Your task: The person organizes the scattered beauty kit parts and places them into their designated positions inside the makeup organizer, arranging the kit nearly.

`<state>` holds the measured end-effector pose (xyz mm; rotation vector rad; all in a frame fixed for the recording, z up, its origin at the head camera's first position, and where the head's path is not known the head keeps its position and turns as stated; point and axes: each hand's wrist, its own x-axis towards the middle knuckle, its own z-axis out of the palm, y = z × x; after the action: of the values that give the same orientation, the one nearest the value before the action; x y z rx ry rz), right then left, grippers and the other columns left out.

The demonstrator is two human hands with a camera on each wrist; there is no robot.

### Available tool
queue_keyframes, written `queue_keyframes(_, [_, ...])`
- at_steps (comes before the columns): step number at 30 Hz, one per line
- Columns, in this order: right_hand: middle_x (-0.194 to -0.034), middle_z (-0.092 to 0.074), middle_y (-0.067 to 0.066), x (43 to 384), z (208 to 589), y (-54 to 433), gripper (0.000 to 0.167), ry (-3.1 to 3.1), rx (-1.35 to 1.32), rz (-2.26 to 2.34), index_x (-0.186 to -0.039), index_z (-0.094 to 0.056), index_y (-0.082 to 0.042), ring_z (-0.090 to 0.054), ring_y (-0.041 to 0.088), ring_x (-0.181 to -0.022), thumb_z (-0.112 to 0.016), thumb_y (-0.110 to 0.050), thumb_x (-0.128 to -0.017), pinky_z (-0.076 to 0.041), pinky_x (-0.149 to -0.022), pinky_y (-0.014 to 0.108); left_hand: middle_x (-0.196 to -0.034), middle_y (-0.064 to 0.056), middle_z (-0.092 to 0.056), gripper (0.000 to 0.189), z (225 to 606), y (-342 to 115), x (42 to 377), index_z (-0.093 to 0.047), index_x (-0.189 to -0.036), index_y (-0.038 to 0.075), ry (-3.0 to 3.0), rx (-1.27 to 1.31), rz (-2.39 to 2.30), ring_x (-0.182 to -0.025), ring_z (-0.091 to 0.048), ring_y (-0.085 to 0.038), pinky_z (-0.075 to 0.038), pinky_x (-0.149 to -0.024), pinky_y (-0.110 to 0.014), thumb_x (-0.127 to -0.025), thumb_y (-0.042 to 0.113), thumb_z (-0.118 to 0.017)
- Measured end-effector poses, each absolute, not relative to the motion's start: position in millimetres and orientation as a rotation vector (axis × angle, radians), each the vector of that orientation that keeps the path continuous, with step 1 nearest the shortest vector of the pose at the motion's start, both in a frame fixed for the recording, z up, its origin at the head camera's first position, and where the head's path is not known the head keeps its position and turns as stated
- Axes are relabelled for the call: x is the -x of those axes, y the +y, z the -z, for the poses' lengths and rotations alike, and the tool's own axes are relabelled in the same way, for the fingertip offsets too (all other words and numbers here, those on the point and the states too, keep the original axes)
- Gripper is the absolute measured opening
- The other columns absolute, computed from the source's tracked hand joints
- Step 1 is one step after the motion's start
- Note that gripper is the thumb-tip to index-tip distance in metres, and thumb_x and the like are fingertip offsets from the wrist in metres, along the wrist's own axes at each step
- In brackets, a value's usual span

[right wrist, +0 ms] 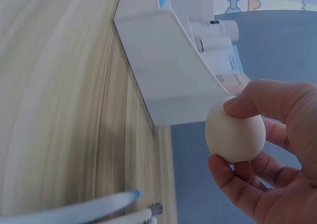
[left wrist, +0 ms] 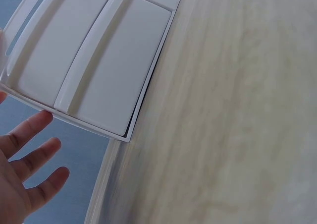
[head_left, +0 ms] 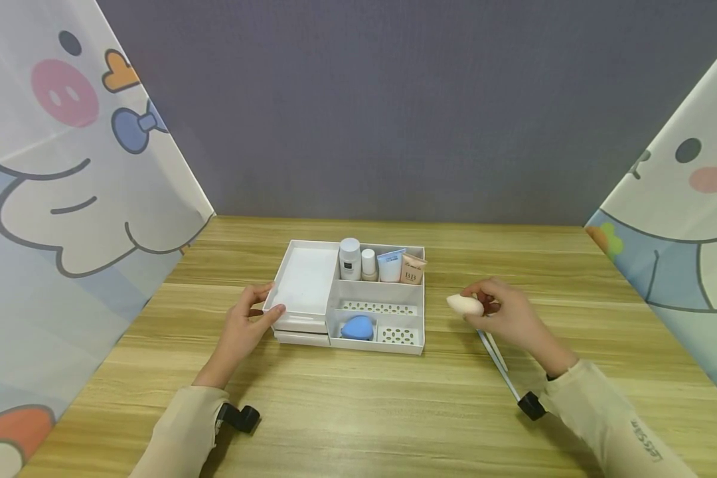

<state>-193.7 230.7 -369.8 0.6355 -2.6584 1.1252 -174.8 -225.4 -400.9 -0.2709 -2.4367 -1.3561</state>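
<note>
Holding, with thumb and loosely spread fingers of the left hand (head_left: 245,322), the front left corner of a white organizer (head_left: 376,290) on the tabletop (head_left: 358,411). At right, pinching a white sponge (head_left: 463,305) above the tabletop between thumb and curled fingers of the right hand (head_left: 509,318).

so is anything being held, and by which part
The right hand pinches the egg-shaped cream makeup sponge by its sides, between thumb and fingers. The left hand touches the front left corner of the white cosmetics organizer.

A grey backdrop (head_left: 358,113) and cartoon-printed side panels (head_left: 95,206) around a woodgrain table (head_left: 382,411) suggest a screened booth.
</note>
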Motion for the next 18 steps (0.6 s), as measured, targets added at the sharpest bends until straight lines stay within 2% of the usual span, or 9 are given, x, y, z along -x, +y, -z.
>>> queue_keyframes(7, [-0.092,-0.062,0.004,191,368,220,0.031,-2.660,-0.675,-1.124,-0.102,-0.071,-0.003,-0.053,0.018,-0.079,-0.081,0.004,-0.073,-0.054,-0.065,0.026,-0.135,-0.017,-0.059,0.037,401,-226,175,-0.057,-0.124,-0.001,-2.428,0.269,1.359,-0.108,-0.054,-0.004,-0.047,-0.080,-0.019,-0.090,0.006,-0.071])
queue_keyframes(18, [-0.093,-0.063,0.004,187,367,206,0.034,-2.597,-0.754,-1.181,-0.100,-0.071,-0.003,-0.056,0.017,-0.080,-0.083,0.008,-0.070,-0.057,-0.067,0.028,-0.134,-0.017,-0.060,0.037,400,-225,175,-0.057,-0.124,-0.001,-2.435,0.253,1.355,-0.109,-0.056,-0.013,-0.047,-0.081,-0.021,-0.090,0.006,-0.072])
